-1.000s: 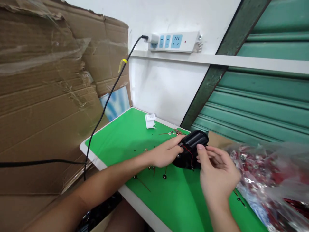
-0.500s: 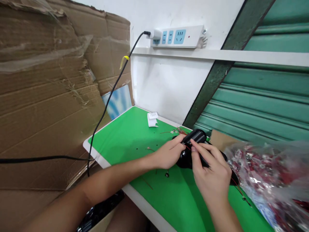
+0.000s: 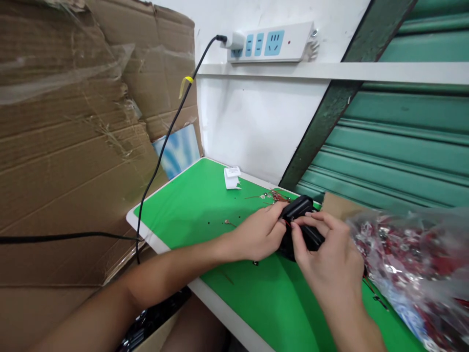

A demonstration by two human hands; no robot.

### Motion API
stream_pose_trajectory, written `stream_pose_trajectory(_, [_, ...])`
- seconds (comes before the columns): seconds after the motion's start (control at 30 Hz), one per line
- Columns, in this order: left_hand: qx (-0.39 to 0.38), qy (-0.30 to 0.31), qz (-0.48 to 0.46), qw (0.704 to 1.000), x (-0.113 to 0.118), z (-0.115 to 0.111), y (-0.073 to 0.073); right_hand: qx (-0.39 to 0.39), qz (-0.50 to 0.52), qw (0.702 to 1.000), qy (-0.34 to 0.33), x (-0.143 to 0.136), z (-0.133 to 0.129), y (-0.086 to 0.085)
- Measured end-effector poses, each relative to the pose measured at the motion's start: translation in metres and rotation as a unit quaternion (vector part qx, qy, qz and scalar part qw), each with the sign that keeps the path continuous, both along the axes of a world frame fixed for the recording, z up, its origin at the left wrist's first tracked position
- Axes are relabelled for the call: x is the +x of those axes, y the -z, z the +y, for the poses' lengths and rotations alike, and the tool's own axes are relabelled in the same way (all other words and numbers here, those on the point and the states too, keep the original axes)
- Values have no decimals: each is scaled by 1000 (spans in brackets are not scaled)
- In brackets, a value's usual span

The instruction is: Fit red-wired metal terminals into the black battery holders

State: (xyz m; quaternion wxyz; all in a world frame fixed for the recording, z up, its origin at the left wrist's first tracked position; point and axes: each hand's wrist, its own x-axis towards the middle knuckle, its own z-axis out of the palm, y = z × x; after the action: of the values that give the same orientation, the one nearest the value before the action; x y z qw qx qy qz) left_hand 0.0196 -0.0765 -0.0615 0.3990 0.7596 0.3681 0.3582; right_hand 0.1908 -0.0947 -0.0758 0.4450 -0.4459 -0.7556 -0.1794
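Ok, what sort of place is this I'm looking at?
Probably a small assembly workshop, judging by the loose wired parts on the green table, the plastic bag of red and metallic bits, and the black case held above the tabletop.

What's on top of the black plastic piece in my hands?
A short bit of red wire shows on the black plastic piece, between your left hand and right hand. Whatever lies beneath them is covered, so I can't tell.
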Motion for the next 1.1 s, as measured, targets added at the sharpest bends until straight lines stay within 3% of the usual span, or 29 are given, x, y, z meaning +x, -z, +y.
stream_pose_trajectory(0.5, [47, -24, 63, 997, -1, 1, 5, -106, 122, 986, -37, 7, 1, 8])
stream_pose_trajectory(0.8, [56, -27, 67, 996, 1, 1, 8, -70, 66, 994, -42, 4, 1, 5])
stream_pose_trajectory(1.1, [54, -27, 68, 996, 2, 0, 7, -59, 73, 995, -28, 0, -1, 4])
